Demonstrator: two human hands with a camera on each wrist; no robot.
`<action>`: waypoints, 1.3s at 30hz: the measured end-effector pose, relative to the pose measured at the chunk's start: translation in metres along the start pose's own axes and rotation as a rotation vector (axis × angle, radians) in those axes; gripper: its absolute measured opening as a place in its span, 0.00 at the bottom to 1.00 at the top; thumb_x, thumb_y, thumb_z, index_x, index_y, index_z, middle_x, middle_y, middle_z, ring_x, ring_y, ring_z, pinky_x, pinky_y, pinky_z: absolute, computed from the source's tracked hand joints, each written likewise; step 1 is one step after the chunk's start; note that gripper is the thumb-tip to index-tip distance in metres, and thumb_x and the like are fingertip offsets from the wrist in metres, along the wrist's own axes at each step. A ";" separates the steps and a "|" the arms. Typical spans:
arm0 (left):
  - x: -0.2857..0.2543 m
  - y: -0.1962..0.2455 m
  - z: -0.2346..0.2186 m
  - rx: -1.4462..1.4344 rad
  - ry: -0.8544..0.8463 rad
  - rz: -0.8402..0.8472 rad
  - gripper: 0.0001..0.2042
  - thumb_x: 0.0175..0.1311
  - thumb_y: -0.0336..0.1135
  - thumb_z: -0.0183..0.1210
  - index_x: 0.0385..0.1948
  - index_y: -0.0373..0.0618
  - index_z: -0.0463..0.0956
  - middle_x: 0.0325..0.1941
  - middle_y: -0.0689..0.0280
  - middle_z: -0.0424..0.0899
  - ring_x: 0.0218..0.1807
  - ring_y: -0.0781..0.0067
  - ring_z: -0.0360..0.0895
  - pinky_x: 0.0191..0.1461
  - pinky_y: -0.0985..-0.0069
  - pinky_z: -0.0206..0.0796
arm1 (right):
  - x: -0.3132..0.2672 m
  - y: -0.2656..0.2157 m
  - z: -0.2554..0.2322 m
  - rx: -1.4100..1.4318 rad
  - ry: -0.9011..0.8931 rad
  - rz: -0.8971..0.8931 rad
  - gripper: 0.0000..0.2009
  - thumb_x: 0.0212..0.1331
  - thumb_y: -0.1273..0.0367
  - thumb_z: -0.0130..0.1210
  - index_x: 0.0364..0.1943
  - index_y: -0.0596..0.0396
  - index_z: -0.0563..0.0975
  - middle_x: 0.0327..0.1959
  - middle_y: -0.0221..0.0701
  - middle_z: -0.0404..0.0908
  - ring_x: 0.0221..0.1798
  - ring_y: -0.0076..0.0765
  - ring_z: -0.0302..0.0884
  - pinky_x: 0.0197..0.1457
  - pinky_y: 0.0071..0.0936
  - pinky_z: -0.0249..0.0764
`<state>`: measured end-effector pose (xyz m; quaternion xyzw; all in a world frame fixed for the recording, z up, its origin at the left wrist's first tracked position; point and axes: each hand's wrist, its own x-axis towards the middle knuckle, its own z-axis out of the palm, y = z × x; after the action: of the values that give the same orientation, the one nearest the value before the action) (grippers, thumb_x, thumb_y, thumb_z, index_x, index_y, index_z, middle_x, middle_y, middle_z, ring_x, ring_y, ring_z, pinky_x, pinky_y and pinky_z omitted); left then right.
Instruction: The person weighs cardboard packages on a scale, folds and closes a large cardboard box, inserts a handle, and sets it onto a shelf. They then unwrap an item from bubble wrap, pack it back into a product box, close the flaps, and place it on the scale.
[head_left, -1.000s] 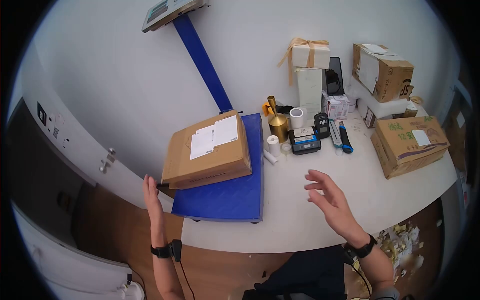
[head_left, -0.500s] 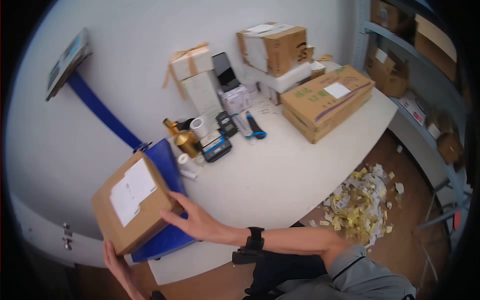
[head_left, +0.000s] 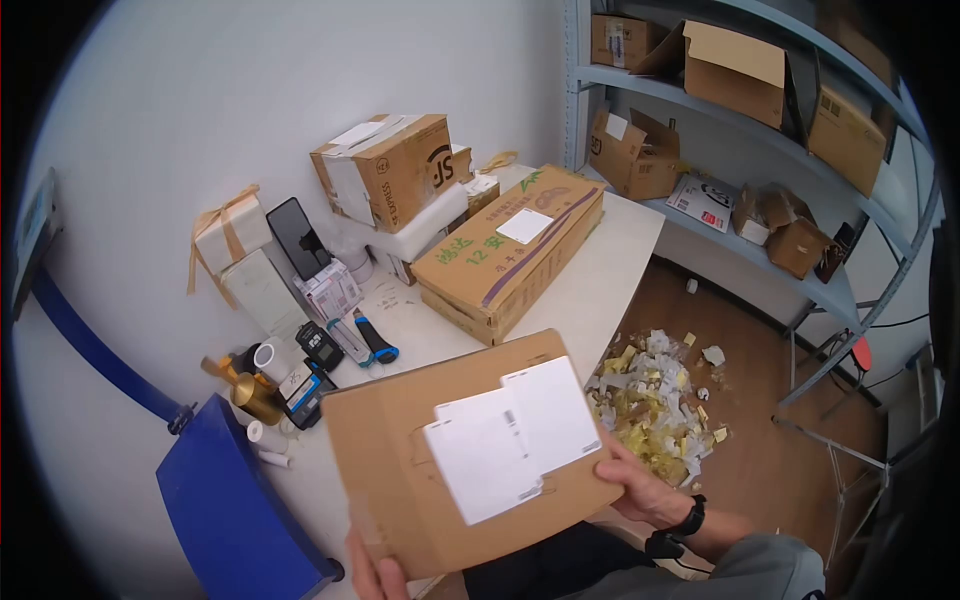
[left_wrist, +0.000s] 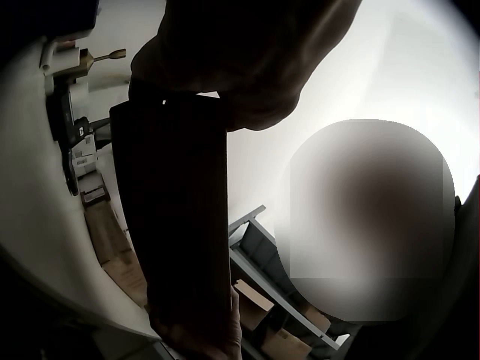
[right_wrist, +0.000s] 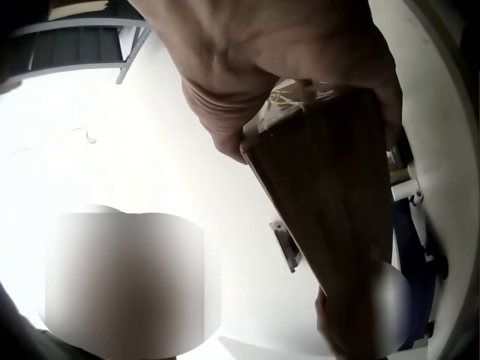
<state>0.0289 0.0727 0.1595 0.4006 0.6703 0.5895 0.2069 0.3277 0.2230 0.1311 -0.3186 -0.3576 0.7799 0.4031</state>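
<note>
A brown cardboard box (head_left: pixel 385 440) with two white labels on its top is held between both hands over the front of the table. My left hand (head_left: pixel 375 572) grips its near left end, thumb on the top face. At the opposite end my right hand (head_left: pixel 640 487) grips the right side, thumb over the upper edge and the other fingers hidden beneath. In the right wrist view the box (right_wrist: pixel 322 172) appears as a dark side face, with the right hand (right_wrist: pixel 292 52) wrapped across its end. The left wrist view shows the box (left_wrist: pixel 176 217) as a dark silhouette.
The blue platform scale (head_left: pixel 240 500) stands at the left of the table. Behind the held box lies a long carton (head_left: pixel 510 255) with green writing. A utility knife (head_left: pixel 375 340) and tape rolls lie nearby. Torn paper (head_left: pixel 655 400) covers the floor by the grey shelf (head_left: pixel 830 285).
Both hands, apart from the box a second ago, have taken hold of it, lifted it off the scale and carried it right. The head view has turned right toward the shelf.
</note>
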 end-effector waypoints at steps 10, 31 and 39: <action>0.163 -0.058 0.213 0.086 -0.447 0.185 0.39 0.75 0.49 0.62 0.79 0.36 0.55 0.80 0.41 0.63 0.77 0.45 0.69 0.77 0.55 0.63 | -0.066 -0.045 -0.144 -0.096 0.637 -0.371 0.42 0.66 0.37 0.53 0.75 0.52 0.66 0.71 0.37 0.74 0.72 0.42 0.73 0.71 0.51 0.72; 0.220 -0.044 0.297 0.545 -0.232 0.790 0.23 0.64 0.36 0.69 0.60 0.39 0.78 0.69 0.49 0.75 0.59 0.46 0.79 0.54 0.56 0.80 | -0.020 -0.080 -0.190 0.053 0.736 -0.466 0.40 0.66 0.36 0.52 0.74 0.45 0.66 0.73 0.38 0.71 0.70 0.43 0.74 0.65 0.48 0.77; 0.180 -0.045 0.274 0.537 -0.243 0.801 0.20 0.66 0.31 0.67 0.58 0.36 0.80 0.65 0.47 0.80 0.54 0.47 0.82 0.50 0.58 0.81 | 0.015 -0.132 -0.236 0.028 0.714 -0.589 0.39 0.65 0.35 0.51 0.75 0.38 0.66 0.76 0.31 0.69 0.76 0.40 0.65 0.73 0.49 0.64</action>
<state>0.1139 0.3848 0.0915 0.7316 0.5630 0.3781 -0.0696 0.5588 0.3623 0.1079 -0.4466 -0.2611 0.4784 0.7096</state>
